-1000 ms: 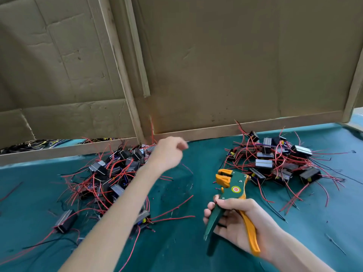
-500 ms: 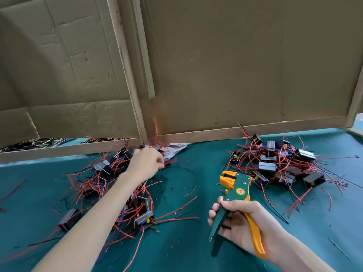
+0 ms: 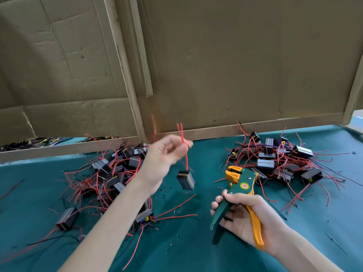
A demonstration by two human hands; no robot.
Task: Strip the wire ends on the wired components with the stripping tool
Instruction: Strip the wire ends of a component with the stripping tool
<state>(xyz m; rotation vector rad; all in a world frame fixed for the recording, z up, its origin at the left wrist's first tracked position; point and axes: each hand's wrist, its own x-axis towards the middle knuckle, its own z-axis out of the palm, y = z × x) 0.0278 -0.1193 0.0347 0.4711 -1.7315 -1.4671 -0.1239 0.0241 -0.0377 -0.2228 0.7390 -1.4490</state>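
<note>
At 5 o'clock the right hand (image 3: 245, 218) has its fingers (image 3: 215, 205) clamped round the stripping tool (image 3: 240, 186), over the green table (image 3: 196, 252). Toward centre the left hand (image 3: 165, 154) pinches the red wires (image 3: 186, 156) of one black component (image 3: 186, 179), which dangles clear. Beyond lie the 9 o'clock pile (image 3: 110, 173) and the 2 o'clock pile (image 3: 275, 160).

Holds the left hand (image 3: 165, 154) raised, arm stretched forward, pinching red wires (image 3: 185, 158) at the fingertips; grips the stripping tool (image 3: 243, 185) in the right hand (image 3: 243, 218), palm up

Component pile (image 3: 110, 173) left, pile (image 3: 279, 161) right, on table (image 3: 196, 252).
</note>
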